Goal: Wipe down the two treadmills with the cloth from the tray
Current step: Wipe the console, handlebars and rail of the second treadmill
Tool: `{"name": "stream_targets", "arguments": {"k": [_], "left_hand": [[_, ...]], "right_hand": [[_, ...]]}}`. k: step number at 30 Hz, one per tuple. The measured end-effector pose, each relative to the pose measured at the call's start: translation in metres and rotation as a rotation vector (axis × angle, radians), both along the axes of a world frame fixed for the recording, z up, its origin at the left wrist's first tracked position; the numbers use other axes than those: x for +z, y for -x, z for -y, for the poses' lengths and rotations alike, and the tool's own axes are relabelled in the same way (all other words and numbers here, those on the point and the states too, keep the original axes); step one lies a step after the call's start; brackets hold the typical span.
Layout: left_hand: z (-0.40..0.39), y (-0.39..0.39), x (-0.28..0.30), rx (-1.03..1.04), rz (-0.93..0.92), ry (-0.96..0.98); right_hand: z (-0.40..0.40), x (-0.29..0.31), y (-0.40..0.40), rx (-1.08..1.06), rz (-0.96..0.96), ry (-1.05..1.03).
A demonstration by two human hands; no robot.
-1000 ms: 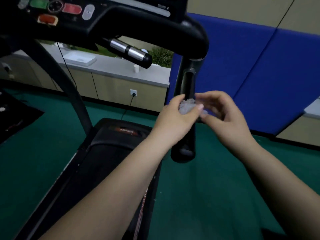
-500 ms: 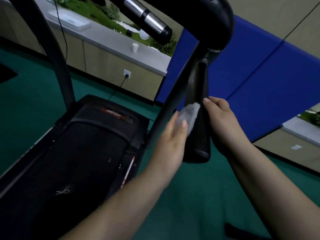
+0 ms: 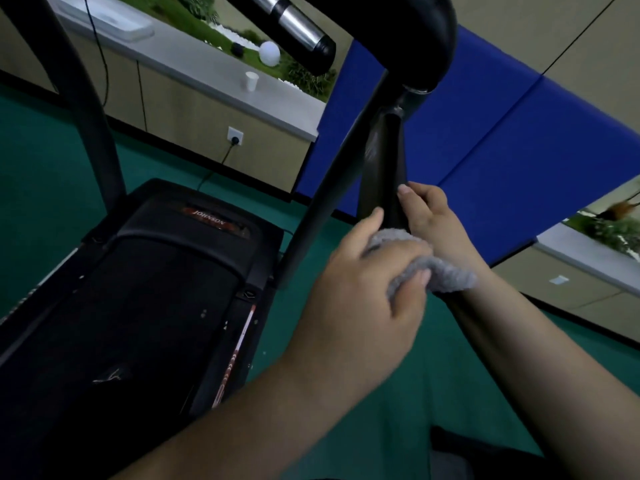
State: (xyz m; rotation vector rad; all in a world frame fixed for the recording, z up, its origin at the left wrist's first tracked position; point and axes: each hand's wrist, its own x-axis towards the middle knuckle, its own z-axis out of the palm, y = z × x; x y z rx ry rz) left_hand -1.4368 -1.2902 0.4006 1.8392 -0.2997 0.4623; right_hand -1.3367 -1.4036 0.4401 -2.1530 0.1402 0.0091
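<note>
A black treadmill fills the left half of the view, its belt running toward me. Its right handrail hangs down from the curved console arm. My left hand is wrapped around a grey fluffy cloth and presses it over the lower end of that handrail. My right hand rests against the handrail from the right side, fingers pointing up, just above the cloth. The handrail's tip is hidden under the cloth and my hands.
A steel-banded grip juts from the console above. Behind stands a beige cabinet counter with a white tray, a paper cup and a wall socket. Blue wall padding is at right; green floor surrounds the treadmill.
My left hand took the cloth from between both hands, laid it on the handrail and slid it down over the lower end. My view tilted down and closer.
</note>
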Motion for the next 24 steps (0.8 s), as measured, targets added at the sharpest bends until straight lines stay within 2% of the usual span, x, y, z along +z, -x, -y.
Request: {"name": "stream_targets", "arguments": {"k": [2,4,6,10,12,16,18,21,24], "left_hand": [[0.001,-0.014,0.008,0.006,-0.066,-0.043],[-0.001,-0.023,0.004,0.011,-0.095,0.075],[-0.005,-0.015,-0.007,0.001,-0.043,0.193],[0.0,0.018,-0.031,-0.017,0.137,0.194],[0.005,0.017,-0.03,-0.04,0.146,0.267],[0.003,-0.042,-0.029,-0.113,-0.243,0.627],[-0.002,-0.07,-0.036,-0.178,-0.371,0.697],[0.003,-0.053,-0.044,-0.099,-0.384,0.642],[0.008,-0.015,-0.049,-0.079,-0.32,0.757]], "right_hand": [[-0.001,0.001,0.001,-0.005,0.0,-0.032],[-0.002,0.002,0.003,-0.051,-0.018,-0.135],[-0.002,0.003,0.005,-0.054,-0.036,-0.127],[0.0,0.005,0.008,-0.033,-0.003,-0.074],[-0.006,0.006,0.007,-0.056,-0.006,-0.06],[-0.02,0.008,0.009,-0.133,-0.057,-0.192],[-0.022,0.009,0.011,-0.134,-0.072,-0.189],[-0.024,0.01,0.011,-0.144,-0.065,-0.159],[-0.028,0.012,0.013,-0.153,-0.039,-0.094]]}}
